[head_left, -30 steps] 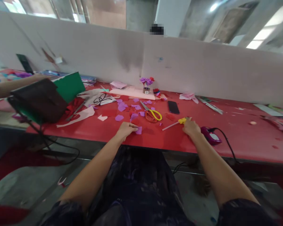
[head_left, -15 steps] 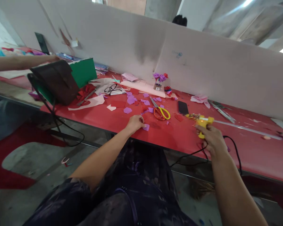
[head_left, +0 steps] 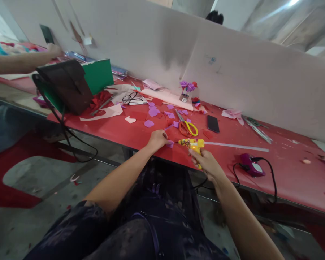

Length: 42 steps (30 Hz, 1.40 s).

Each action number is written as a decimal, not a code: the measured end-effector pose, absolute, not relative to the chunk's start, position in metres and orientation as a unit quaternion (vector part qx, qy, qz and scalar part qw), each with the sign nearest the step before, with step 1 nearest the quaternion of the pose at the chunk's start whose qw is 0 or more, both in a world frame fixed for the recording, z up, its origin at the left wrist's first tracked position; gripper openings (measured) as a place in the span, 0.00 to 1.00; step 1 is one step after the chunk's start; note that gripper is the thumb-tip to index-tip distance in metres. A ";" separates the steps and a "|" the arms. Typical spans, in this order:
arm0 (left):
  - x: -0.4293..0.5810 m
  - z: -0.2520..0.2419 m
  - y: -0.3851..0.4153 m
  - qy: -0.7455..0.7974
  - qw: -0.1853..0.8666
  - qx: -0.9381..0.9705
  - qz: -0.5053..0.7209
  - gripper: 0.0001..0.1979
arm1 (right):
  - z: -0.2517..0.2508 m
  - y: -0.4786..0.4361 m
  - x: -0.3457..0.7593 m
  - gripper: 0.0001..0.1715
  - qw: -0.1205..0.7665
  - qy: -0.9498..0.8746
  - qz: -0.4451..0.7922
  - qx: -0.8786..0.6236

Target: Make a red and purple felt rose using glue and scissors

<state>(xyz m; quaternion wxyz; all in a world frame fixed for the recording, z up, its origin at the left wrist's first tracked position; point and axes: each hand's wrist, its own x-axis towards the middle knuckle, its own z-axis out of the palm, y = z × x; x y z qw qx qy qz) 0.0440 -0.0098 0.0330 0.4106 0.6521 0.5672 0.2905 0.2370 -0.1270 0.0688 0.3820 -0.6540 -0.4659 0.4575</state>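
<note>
My right hand (head_left: 206, 164) grips the handle of a yellow glue gun (head_left: 193, 144) with a long clear glue stick (head_left: 238, 146) sticking out of its back. The gun's nozzle points left, close to a small purple paper piece (head_left: 170, 144) on the red table (head_left: 273, 173). My left hand (head_left: 158, 139) is closed on that purple piece, pinching it against the table near the front edge.
Yellow-and-orange scissors (head_left: 186, 126), a black phone (head_left: 212, 123), several purple and red paper scraps (head_left: 151, 112), glasses (head_left: 132, 97), a small paper flower pot (head_left: 184, 90) and a purple gadget with a black cord (head_left: 250, 168) lie around. A brown bag (head_left: 66, 85) and green box (head_left: 99, 74) stand left. Another person's arm (head_left: 18, 62) reaches at far left.
My right hand picked up the glue gun and carried it left, from the right side of the table to the purple piece. My left hand stayed on the piece.
</note>
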 end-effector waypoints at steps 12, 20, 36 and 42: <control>0.044 0.033 -0.010 0.565 0.387 0.675 0.275 0.09 | 0.055 -0.120 0.227 0.32 0.368 -0.494 0.414 -0.670; 0.045 0.032 -0.009 0.564 0.390 0.671 0.283 0.09 | 0.056 -0.120 0.227 0.28 0.329 -0.521 0.386 -0.687; 0.045 0.033 -0.011 0.565 0.404 0.661 0.285 0.09 | 0.070 -0.123 0.222 0.27 0.286 -0.537 0.362 -0.706; 0.045 0.031 -0.009 0.563 0.405 0.661 0.285 0.09 | 0.075 -0.123 0.219 0.26 0.275 -0.545 0.349 -0.711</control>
